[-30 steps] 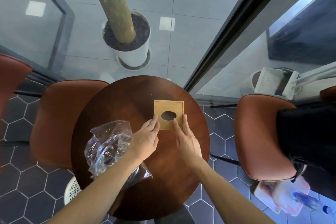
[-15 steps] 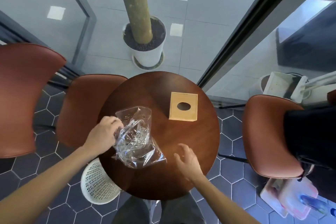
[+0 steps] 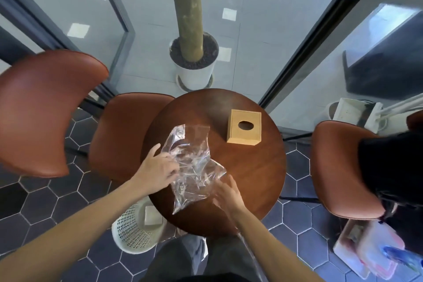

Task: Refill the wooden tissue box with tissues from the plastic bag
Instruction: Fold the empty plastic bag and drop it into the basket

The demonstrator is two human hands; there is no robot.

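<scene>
Head view, the only one: a clear plastic bag (image 3: 192,165) lies crumpled on the round bench (image 3: 251,178) at the centre of the frame, spreading from near the middle down toward the lower edge. The left hand (image 3: 158,167) rests on the bag's left side, fingers spread and pressing or lightly gathering the film; I cannot tell whether it has really pinched any. The right hand (image 3: 229,194) is open at the bag's lower right corner, fingertips touching or just at the film, gripping nothing I can see.

That bag looks feather-light, limp and slippery; I'd judge it will slide and collapse unless taken by an edge or the mouth, one hand pinning, the other opening. Through the film I see only the bench's brown surface; no tissues show inside, though creases and glare may hide some.

Right of centre and higher up, well apart from the bag, sits the wooden tissue box (image 3: 244,127), upright, stiff, easy to hold by its sides. Its oval opening is dark; nothing pokes out. A perforated white basket (image 3: 135,233) stands on the floor at lower left, with a pale squarish item inside.
</scene>
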